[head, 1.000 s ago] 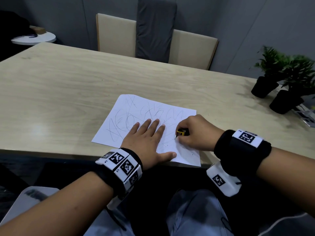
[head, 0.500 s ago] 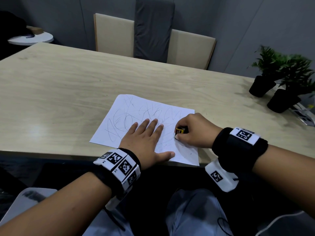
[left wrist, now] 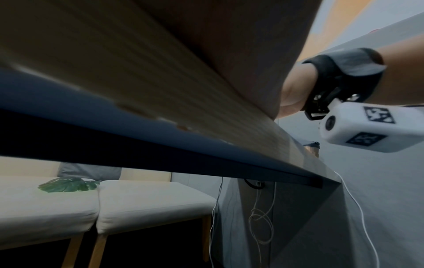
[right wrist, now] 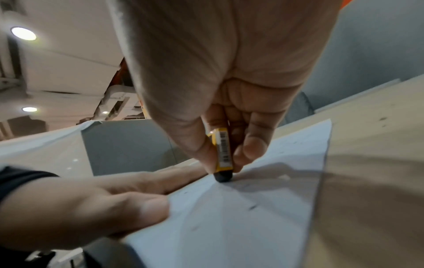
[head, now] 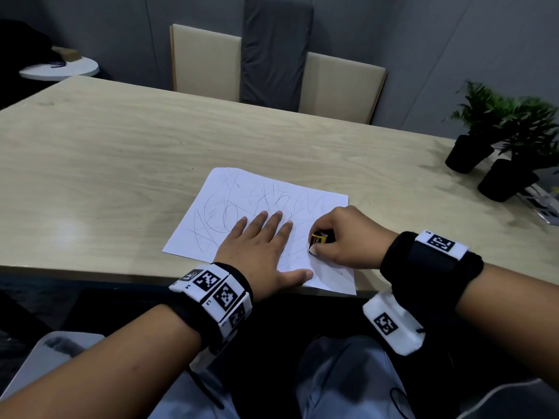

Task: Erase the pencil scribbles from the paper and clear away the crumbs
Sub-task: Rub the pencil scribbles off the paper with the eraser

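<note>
A white sheet of paper (head: 272, 195) covered in pencil scribbles lies near the front edge of the wooden table (head: 121, 152). My left hand (head: 263, 246) lies flat on the sheet with fingers straight, holding it down. My right hand (head: 332, 237) pinches an eraser (head: 319, 238) in a yellow sleeve. In the right wrist view the eraser (right wrist: 223, 154) stands upright between thumb and fingers, its dark tip touching the paper (right wrist: 252, 208). A few small dark specks lie on the sheet near it. The left wrist view shows only the table's edge (left wrist: 160, 127) from below.
Two potted plants (head: 496, 140) in black pots stand at the table's right end, with a flat printed item beside them. A beige and grey bench back (head: 272, 68) faces me across the table. A small round white table (head: 60, 69) sits far left.
The right hand with the eraser has shifted only slightly over the paper's right part. The left hand stays flat in the same spot.
</note>
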Action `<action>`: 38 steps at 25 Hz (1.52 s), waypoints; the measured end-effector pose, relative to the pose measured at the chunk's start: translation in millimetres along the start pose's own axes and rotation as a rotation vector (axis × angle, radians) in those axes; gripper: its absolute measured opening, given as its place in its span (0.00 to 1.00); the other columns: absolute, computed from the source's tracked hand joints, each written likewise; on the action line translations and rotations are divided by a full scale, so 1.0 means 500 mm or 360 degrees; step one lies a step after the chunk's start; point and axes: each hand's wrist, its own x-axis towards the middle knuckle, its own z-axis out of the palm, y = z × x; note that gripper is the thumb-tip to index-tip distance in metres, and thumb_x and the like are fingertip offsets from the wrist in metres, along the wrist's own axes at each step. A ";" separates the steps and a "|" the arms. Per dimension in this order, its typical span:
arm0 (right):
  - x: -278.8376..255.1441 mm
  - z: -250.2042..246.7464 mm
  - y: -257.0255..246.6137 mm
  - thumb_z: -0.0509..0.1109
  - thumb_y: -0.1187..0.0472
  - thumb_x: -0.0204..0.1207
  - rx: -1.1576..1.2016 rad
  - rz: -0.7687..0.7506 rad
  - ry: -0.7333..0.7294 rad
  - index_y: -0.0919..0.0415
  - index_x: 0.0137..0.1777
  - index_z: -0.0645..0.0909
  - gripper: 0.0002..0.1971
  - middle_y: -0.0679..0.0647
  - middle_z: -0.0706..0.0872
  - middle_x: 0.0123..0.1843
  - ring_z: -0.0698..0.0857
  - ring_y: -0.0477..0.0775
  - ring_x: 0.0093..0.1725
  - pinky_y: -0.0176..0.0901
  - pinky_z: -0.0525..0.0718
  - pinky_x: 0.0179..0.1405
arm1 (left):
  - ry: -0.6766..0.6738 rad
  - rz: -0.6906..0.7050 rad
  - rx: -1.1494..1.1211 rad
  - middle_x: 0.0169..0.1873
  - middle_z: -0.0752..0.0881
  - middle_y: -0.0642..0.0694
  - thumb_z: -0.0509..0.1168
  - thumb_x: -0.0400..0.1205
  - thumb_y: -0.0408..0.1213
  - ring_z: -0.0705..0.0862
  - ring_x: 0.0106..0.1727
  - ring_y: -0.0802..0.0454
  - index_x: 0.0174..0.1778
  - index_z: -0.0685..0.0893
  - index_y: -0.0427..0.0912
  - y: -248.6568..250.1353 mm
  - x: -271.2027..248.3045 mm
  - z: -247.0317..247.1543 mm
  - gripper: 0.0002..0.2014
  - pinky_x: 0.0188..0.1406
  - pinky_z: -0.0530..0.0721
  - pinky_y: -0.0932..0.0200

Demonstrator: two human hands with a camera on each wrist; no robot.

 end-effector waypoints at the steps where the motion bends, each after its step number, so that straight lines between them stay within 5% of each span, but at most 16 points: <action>1: 0.002 -0.004 0.005 0.71 0.61 0.71 -0.0004 0.0030 0.0027 0.60 0.42 0.89 0.05 0.51 0.90 0.38 0.86 0.50 0.40 0.47 0.85 0.41 | 0.0001 -0.0001 0.0000 0.85 0.35 0.53 0.41 0.75 0.78 0.33 0.85 0.53 0.86 0.38 0.54 0.001 0.000 0.000 0.49 0.84 0.36 0.45; 13: -0.003 0.007 0.006 0.70 0.61 0.72 -0.0015 -0.0018 0.0047 0.60 0.42 0.88 0.06 0.51 0.89 0.37 0.86 0.50 0.39 0.46 0.85 0.40 | 0.0050 -0.0022 0.0010 0.85 0.36 0.53 0.41 0.76 0.77 0.34 0.85 0.52 0.86 0.38 0.54 0.006 -0.004 0.002 0.47 0.83 0.36 0.45; 19: 0.009 -0.017 0.034 0.71 0.62 0.73 -0.0027 0.0102 0.0099 0.60 0.44 0.88 0.05 0.51 0.89 0.39 0.86 0.52 0.41 0.44 0.84 0.42 | 0.0156 0.0003 0.0026 0.86 0.42 0.51 0.44 0.80 0.70 0.46 0.84 0.48 0.86 0.45 0.58 0.008 -0.009 -0.004 0.39 0.79 0.46 0.46; 25: 0.005 0.003 0.008 0.71 0.60 0.73 0.0009 -0.0031 0.0031 0.59 0.45 0.88 0.05 0.50 0.89 0.38 0.85 0.49 0.40 0.44 0.84 0.42 | 0.0098 0.0040 0.0017 0.86 0.35 0.51 0.41 0.82 0.69 0.33 0.85 0.53 0.86 0.38 0.56 0.003 -0.008 0.007 0.39 0.83 0.34 0.45; 38: -0.007 0.002 0.014 0.70 0.61 0.73 -0.0032 -0.0061 -0.0006 0.59 0.44 0.88 0.05 0.50 0.89 0.38 0.85 0.49 0.39 0.43 0.84 0.41 | 0.0114 0.0045 -0.0006 0.86 0.36 0.51 0.41 0.84 0.62 0.35 0.85 0.53 0.86 0.38 0.57 0.003 -0.006 0.009 0.35 0.83 0.35 0.46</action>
